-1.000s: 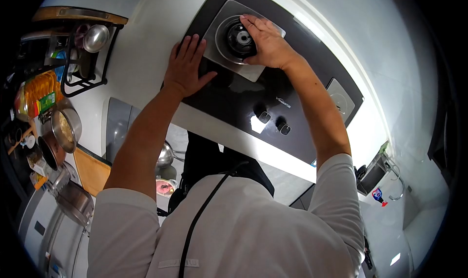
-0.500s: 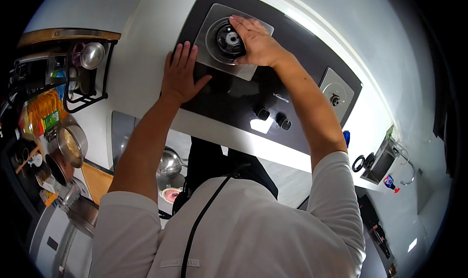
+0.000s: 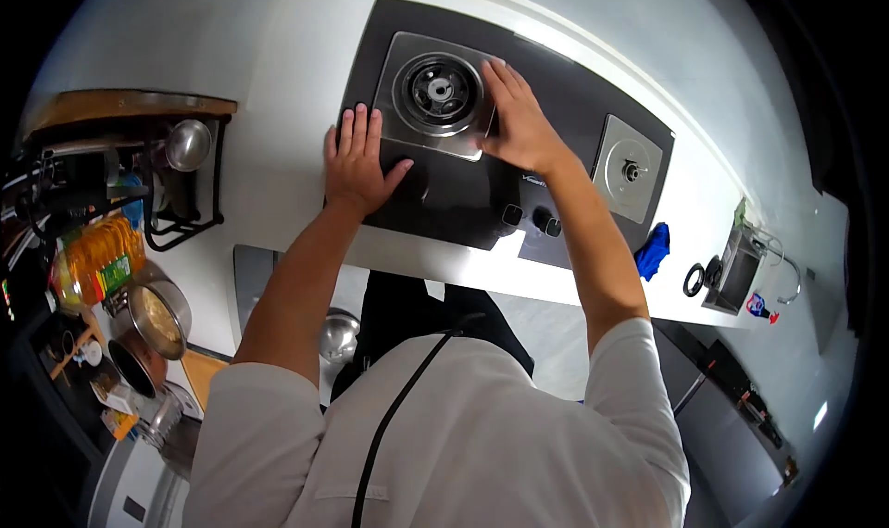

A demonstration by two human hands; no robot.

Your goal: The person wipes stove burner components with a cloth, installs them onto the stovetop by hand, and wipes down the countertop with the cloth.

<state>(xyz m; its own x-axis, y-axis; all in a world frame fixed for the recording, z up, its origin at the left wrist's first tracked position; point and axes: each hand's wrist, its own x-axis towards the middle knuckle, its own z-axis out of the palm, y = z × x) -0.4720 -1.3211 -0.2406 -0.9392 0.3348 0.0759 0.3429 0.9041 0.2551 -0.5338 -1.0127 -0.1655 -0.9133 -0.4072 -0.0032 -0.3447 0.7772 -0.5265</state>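
Below me is a black gas stove with a square metal burner plate at its left end. A round burner sits in the middle of that plate. My left hand lies flat at the stove's left front, fingers spread, fingertips beside the plate's left edge. At the plate's right edge is my right hand, its thumb apart from the fingers and nothing visible in its grasp. Whether the right fingertips press on the plate or just hover by it, I cannot tell.
A second burner plate is at the right. Control knobs are at the front. A blue cloth lies right of the stove, before a sink. On the left stand a black rack, oil bottles and a steel pot.
My right hand has moved off the burner to the right edge of the plate, uncovering the burner. My left hand stays flat by the plate. The camera view has shifted slightly.
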